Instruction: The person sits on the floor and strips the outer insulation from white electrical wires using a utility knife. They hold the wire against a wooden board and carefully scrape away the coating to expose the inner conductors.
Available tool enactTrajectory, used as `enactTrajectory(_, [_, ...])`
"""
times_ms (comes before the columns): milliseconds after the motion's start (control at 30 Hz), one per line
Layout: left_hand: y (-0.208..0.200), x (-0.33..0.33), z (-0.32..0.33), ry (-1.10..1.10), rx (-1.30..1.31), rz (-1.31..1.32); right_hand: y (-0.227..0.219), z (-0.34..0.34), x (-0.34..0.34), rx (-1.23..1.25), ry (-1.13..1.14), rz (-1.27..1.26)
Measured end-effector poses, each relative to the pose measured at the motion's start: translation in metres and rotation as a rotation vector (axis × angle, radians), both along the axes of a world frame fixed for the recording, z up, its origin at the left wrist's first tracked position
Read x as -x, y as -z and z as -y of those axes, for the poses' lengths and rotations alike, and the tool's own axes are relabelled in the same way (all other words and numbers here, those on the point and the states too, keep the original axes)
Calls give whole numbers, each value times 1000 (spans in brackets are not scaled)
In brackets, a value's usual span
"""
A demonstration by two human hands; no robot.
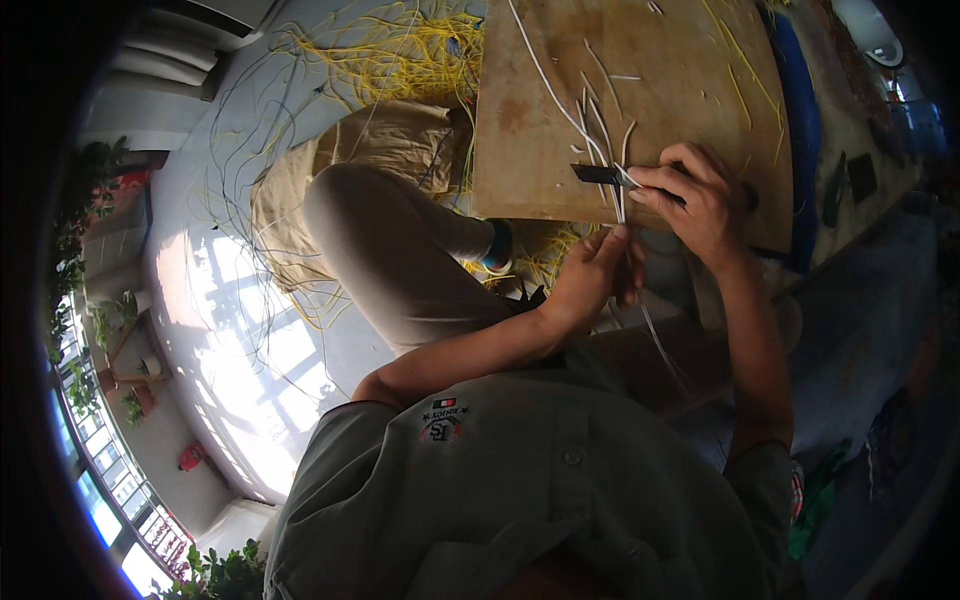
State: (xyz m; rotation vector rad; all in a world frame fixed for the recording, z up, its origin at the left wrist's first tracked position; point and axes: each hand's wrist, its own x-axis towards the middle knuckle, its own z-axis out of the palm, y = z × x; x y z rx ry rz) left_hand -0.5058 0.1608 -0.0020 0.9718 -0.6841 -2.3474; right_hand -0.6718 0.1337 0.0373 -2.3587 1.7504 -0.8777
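Note:
My right hand (pixel 690 197) is closed around a knife with a dark, flat blade (pixel 592 174), its fingers near the front edge of a wooden board (pixel 540 120). The blade lies across a few thin white wires (pixel 620 205), whose far ends spread over the board. Just off the board's near edge, my left hand (pixel 592 272) pinches the same wires between thumb and fingers. Their loose ends (pixel 655 335) hang down past that hand toward my lap. The knife's handle is mostly hidden inside my right hand.
Cut white pieces (pixel 600 80) and yellow strands (pixel 738 90) are scattered on the board. A tangle of yellow wires (pixel 400 60) covers the floor beyond my knee, beside a brown sack (pixel 340 150). Right of the board, a dark tool (pixel 834 190) lies on the bench.

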Motion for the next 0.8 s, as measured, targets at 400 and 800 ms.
enactTrajectory(400, [3,0,-1,39,61,57,3,8,0,35,-19,-68])
enactTrajectory(800, [0,-2,0,129,25,45,22,48,0,157,-44,-56])
